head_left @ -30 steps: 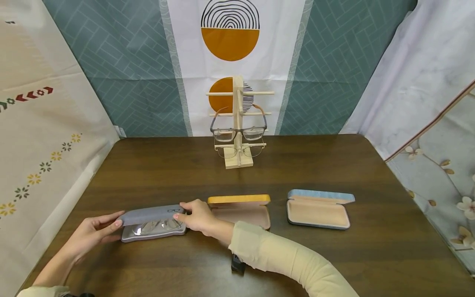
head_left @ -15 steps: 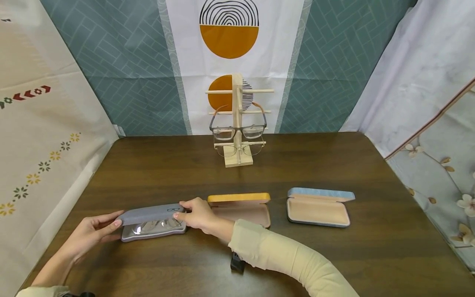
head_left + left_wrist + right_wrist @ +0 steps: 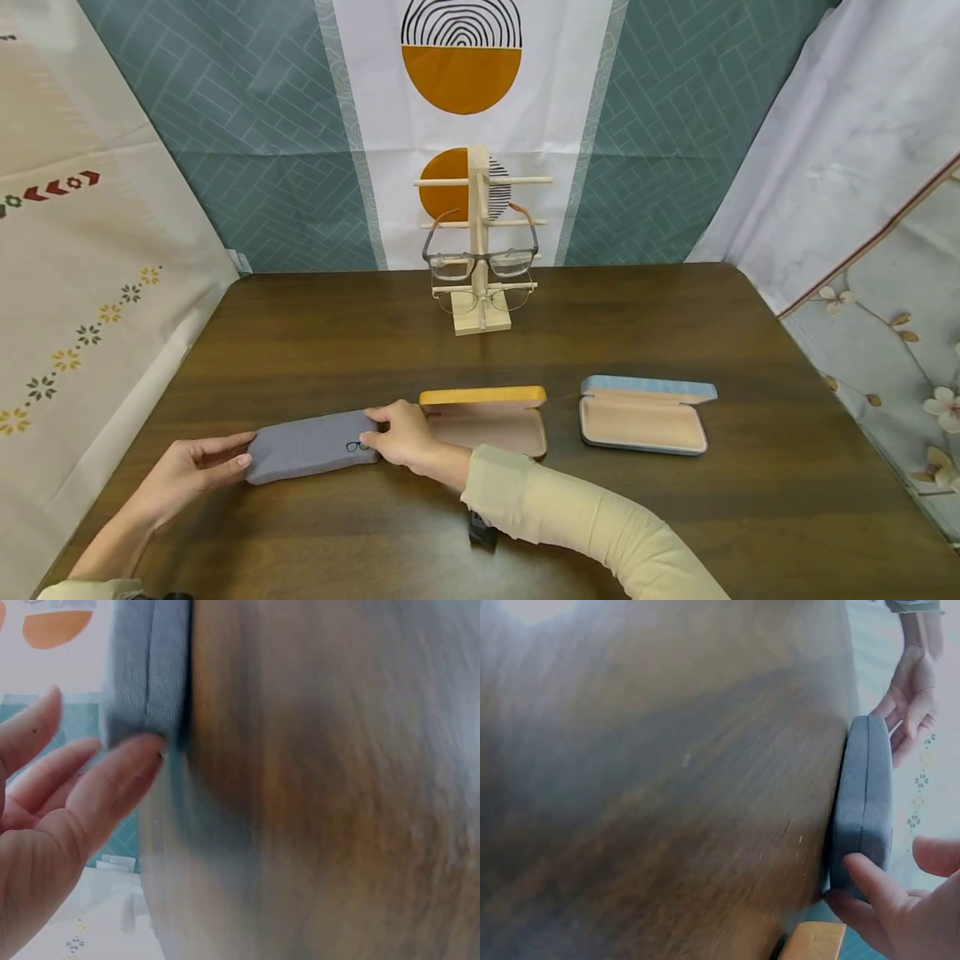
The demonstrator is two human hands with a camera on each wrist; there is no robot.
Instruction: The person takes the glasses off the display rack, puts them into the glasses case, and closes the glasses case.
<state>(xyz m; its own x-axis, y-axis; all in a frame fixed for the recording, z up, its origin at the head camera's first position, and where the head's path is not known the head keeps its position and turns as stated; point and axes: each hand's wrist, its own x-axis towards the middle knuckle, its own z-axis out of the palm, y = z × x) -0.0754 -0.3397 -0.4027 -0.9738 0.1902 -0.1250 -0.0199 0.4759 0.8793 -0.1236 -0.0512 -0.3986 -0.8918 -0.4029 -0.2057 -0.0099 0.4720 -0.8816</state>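
A grey glasses case (image 3: pixel 315 447) with a small printed pair of glasses on its lid lies closed on the table; its inside is hidden. At its left end is my left hand (image 3: pixel 191 475), a fingertip touching the end below the seam in the left wrist view (image 3: pixel 45 847), the thumb apart. My right hand (image 3: pixel 405 435) is at the opposite end. In the right wrist view, fingertips (image 3: pixel 870 881) rest against that end and the thumb (image 3: pixel 935 856) stands off the lid.
A yellow case (image 3: pixel 483 396) stands open behind my right forearm, and a blue case (image 3: pixel 648 388) stands open farther right. At the back, a wooden stand (image 3: pixel 478 242) holds dark-framed glasses (image 3: pixel 480 262) and a thin-rimmed pair (image 3: pixel 457 310). Printed cloths (image 3: pixel 300 150) surround the table (image 3: pixel 600 533).
The grey case's lid has come down, covering the clear glasses that showed inside. My left hand's fingers have let go of the lid's edge; the right hand has barely moved.
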